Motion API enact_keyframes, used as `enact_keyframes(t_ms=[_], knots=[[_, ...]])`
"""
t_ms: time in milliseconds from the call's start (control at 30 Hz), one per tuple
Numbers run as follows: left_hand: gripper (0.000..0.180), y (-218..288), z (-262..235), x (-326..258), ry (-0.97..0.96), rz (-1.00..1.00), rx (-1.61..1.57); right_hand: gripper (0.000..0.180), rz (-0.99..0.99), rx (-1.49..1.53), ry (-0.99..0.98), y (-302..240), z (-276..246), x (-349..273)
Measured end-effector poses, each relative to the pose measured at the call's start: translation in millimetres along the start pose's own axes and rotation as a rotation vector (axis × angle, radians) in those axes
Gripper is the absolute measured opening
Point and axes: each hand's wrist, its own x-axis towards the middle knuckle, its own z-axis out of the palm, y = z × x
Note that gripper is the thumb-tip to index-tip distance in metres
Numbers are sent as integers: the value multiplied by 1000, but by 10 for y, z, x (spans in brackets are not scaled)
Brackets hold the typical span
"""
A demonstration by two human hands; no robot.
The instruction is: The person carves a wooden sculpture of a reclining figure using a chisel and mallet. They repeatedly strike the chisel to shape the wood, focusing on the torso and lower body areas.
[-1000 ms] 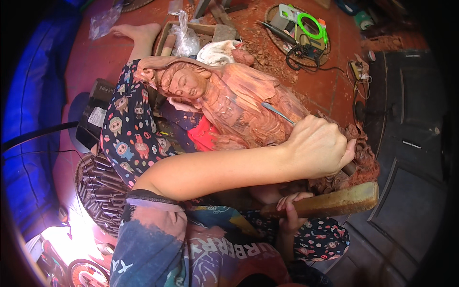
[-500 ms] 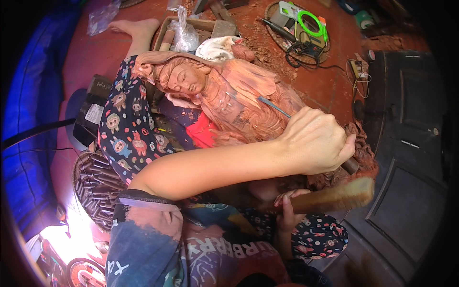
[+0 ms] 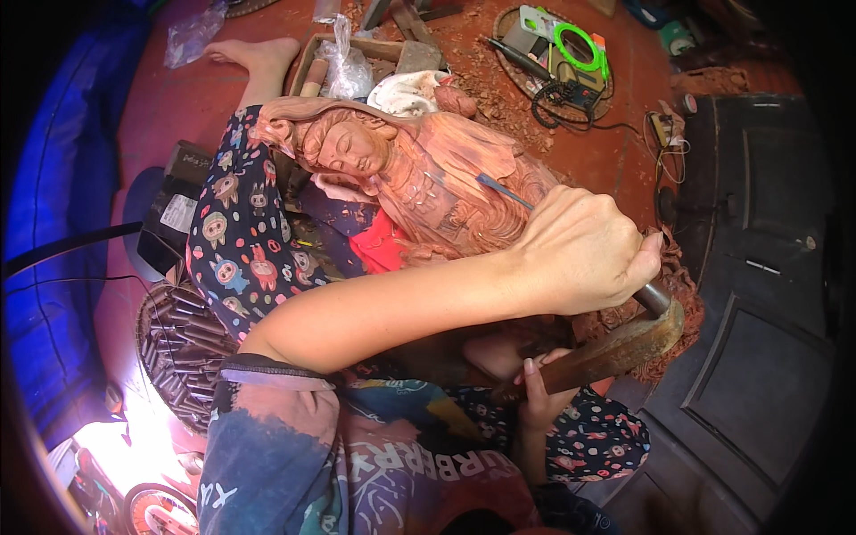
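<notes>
A reddish wooden statue (image 3: pixel 446 187) of a robed figure lies on its back, its carved head toward the upper left. My left hand (image 3: pixel 580 250) is closed around a wood chisel (image 3: pixel 502 190). The chisel's metal blade rests against the folds of the robe, and its dark handle end sticks out past my fist. Lower down, my right hand (image 3: pixel 539 397) grips a flat wooden mallet (image 3: pixel 615 355). The mallet's broad end is at the butt of the chisel handle and seems to touch it. My left forearm hides part of the statue's lower side.
A round basket of many chisels (image 3: pixel 183 357) stands at the left, near a dark box (image 3: pixel 174 214). Beyond the statue are a wooden tray (image 3: pixel 383 46), a white cloth (image 3: pixel 406 92), wood chips and a round tray (image 3: pixel 535 80) with tools. Dark panelled wood (image 3: pixel 758 357) lies right.
The mallet, blurred before, has swung up against the end of the chisel handle. My left hand and the chisel have shifted only slightly.
</notes>
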Motion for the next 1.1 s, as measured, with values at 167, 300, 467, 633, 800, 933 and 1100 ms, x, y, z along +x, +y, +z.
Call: enact_keyframes(t_ms=[167, 300, 467, 633, 800, 933, 1100], knots=[[48, 1, -18, -10, 6, -4, -19, 30, -36, 83, -10, 38, 32, 18], [48, -14, 8, -20, 12, -1, -41, 29, -39, 118, 7, 47, 60, 25], [49, -39, 8, -12, -2, 2, -10, 29, 0, 16, 7, -2, 68, 44], [49, -35, -12, -7, -22, 1, -4, 29, 92, -87, -44, -30, 58, 49], [49, -11, -72, 6, -34, -16, -37, 28, -41, 185, 14, 107, 101, 11], [49, -25, -108, 26, -16, -36, -9, 25, 48, 59, -25, -48, 84, 49], [49, 3, -111, 19, -1, -61, 20, 23, 61, 40, -36, -63, 74, 41]])
